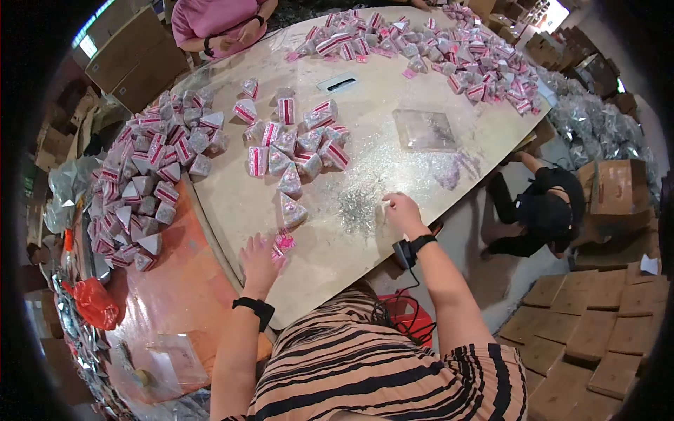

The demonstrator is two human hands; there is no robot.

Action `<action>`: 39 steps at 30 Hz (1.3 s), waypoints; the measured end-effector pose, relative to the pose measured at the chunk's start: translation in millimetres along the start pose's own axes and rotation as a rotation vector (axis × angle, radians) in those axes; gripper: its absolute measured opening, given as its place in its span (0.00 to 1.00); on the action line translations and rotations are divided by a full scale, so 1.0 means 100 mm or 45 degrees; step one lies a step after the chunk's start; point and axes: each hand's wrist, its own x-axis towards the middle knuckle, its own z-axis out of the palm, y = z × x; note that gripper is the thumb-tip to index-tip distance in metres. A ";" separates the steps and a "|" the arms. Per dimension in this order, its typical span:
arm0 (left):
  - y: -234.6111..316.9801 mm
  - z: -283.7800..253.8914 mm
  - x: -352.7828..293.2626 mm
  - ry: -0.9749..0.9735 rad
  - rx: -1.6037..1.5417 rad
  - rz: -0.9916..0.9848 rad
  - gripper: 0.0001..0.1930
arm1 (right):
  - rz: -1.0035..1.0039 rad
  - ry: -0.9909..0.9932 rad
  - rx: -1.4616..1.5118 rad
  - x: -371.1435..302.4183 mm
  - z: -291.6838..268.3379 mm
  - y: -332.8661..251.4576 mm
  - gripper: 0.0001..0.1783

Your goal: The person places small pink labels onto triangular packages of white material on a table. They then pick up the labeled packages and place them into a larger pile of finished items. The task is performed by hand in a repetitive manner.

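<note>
My right hand (405, 212) is closed in a pinch at the edge of a patch of loose silver glitter (357, 209) on the pale table. Something small and whitish shows at its fingertips, too small to name. My left hand (259, 264) lies low over the tabletop with its fingers apart. Against its fingertips are small bright pink printed pieces (284, 241). Just beyond stands a glittery wedge (292, 210), shaped like a cake slice. It ends a loose cluster of similar wedges (286, 140) with pink-and-white striped sides.
A large heap of striped wedges (151, 168) covers the left, partly on an orange surface (189, 266). Another heap (463, 52) lies at the far right. A clear flat bag (425, 130) rests on the table. A co-worker in pink (210, 24) stands opposite; another person (551, 210) bends at right.
</note>
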 end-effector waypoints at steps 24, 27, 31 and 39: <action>-0.02 0.20 -0.21 0.142 -0.244 -0.333 0.22 | -0.181 -0.187 0.078 0.17 -0.23 -0.05 0.05; -0.03 0.20 -0.21 0.199 -0.199 -0.291 0.21 | -0.200 -0.045 0.049 0.07 -0.24 -0.13 0.05; 0.01 0.11 -0.18 0.237 -0.219 -0.224 0.20 | -0.311 0.088 -0.029 0.03 -0.25 -0.14 0.05; 0.12 -0.23 -0.14 0.374 -0.835 -0.182 0.20 | -0.067 -0.051 0.440 0.17 -0.30 -0.41 0.06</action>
